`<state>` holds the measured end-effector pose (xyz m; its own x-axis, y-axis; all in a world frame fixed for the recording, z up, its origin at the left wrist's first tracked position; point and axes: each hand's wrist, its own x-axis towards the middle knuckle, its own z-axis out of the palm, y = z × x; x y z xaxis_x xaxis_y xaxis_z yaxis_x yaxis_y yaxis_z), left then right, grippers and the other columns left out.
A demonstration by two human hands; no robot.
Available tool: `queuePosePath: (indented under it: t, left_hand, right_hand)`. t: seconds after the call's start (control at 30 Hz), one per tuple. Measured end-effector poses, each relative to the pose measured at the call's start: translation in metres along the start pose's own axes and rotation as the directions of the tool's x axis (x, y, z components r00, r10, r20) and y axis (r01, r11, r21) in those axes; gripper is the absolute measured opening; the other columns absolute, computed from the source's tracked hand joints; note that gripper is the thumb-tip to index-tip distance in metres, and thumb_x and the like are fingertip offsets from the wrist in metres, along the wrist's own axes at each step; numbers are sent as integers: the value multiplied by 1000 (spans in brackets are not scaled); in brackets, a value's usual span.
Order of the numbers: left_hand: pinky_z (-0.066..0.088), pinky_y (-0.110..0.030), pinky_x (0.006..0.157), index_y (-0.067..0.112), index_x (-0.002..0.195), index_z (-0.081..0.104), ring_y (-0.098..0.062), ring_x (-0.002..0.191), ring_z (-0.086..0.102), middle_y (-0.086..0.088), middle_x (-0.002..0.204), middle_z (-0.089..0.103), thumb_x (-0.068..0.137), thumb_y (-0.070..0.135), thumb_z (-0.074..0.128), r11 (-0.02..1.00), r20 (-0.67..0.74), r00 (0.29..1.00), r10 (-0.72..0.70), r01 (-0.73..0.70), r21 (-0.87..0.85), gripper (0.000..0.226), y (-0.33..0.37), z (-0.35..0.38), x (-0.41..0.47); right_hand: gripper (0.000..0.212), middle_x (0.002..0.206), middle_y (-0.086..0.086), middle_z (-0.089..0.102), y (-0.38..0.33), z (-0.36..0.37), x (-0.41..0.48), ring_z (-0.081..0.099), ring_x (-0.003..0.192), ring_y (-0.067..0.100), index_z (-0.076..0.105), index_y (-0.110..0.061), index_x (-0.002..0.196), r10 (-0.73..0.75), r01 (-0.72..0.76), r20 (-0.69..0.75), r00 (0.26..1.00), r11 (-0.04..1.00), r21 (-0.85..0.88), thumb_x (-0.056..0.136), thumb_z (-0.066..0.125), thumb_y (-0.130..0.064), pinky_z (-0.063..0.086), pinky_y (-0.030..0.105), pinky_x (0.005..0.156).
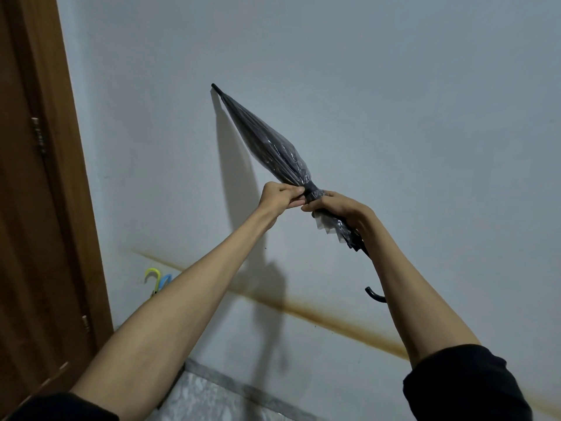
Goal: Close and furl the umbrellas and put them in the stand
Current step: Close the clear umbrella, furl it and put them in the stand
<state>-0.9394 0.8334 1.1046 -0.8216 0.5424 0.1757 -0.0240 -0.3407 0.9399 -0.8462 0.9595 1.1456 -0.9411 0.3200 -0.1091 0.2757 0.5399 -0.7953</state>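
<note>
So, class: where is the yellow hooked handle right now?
Head view, lower left: the yellow handle shows beside a blue handle, just right of the brown door frame.

A small bit of floor (209, 401) shows at the bottom, pale and blotchy, maybe stone. A darker grey strip (243, 388) runs along its edge by the wall (394, 117). Near the far left corner a yellow hook (151, 275) and a blue hook (165, 279) poke up.
</note>
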Motion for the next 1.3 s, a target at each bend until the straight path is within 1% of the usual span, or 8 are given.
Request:
queuePosePath:
  t: [0.2, 0.4, 0.53, 0.73, 0.83, 0.93, 1.07, 1.3]
  left_hand:
    - [60, -23, 66, -11, 98, 68, -20, 75, 65, -15, 78, 66, 84, 4, 71, 997, -37, 999, -27, 24, -77, 20, 0, 0, -1]
    - [60, -28, 75, -1, 86, 71, -16, 72, 62, -9, 78, 65, 81, 14, 76, 990, -79, 996, -43, 32, -139, 17, -6, 3, 0]
    - [60, -26, 73, -2, 89, 71, -15, 72, 58, -7, 78, 63, 83, 18, 75, 999, -83, 996, 26, -29, -34, 21, -4, 5, 4]
    - [53, -16, 57, 0, 83, 71, -10, 61, 51, -3, 64, 56, 85, 19, 73, 981, -139, 979, 153, -133, 145, 19, 0, 11, 5]
    - [55, -16, 60, -1, 90, 70, -11, 68, 55, -7, 75, 61, 84, 14, 73, 995, -99, 993, 70, -63, 77, 16, 0, 10, 3]
    - [59, -22, 74, -2, 96, 69, -15, 82, 58, -7, 84, 65, 85, 6, 70, 999, -14, 999, -42, 42, -30, 14, 5, 9, 0]
    - [58, -30, 79, 5, 91, 69, -14, 85, 56, -3, 87, 65, 86, 8, 70, 979, 47, 990, -136, 142, -148, 7, 10, 7, -5]
    - [58, -32, 83, 1, 100, 70, -15, 91, 57, -3, 85, 65, 84, 19, 73, 996, -44, 996, -84, 84, 12, 23, 3, 3, -8]
  right_hand:
    - [12, 70, 0, 55, -5, -2, -1, 52, 50, 8, 55, -18, 82, 16, -15, 18, 1000, 1000, -26, 87, 66, -19, 42, 22, 50]
    - [14, 73, 2, 56, -11, -5, 2, 53, 54, 15, 55, -16, 88, 51, -49, 31, 998, 997, -65, 85, 66, -23, 44, 23, 49]
    - [12, 70, 7, 55, -12, -8, 2, 51, 54, 19, 53, -13, 87, 60, -57, 22, 998, 991, -124, 81, 63, -15, 44, 24, 50]
    - [9, 71, 8, 58, -18, -7, 4, 54, 63, 24, 56, -14, 78, 67, -73, -33, 997, 969, -237, 74, 62, -19, 45, 31, 61]
    - [12, 65, 7, 57, -13, -11, 2, 54, 56, 22, 53, -13, 80, 103, -106, -28, 994, 971, -216, 76, 63, -17, 45, 27, 53]
    - [17, 69, 10, 57, -11, -17, 2, 53, 56, 24, 51, -13, 81, 129, -121, 22, 991, 970, -211, 74, 65, -19, 45, 27, 51]
    - [20, 65, 10, 56, -9, -16, 0, 50, 53, 23, 51, -12, 77, 155, -140, 54, 986, 966, -215, 68, 65, -23, 42, 27, 51]
    - [28, 68, 9, 53, -12, -10, -2, 46, 54, 21, 49, -14, 74, 191, -171, 103, 976, 968, -183, 56, 68, -27, 38, 27, 51]
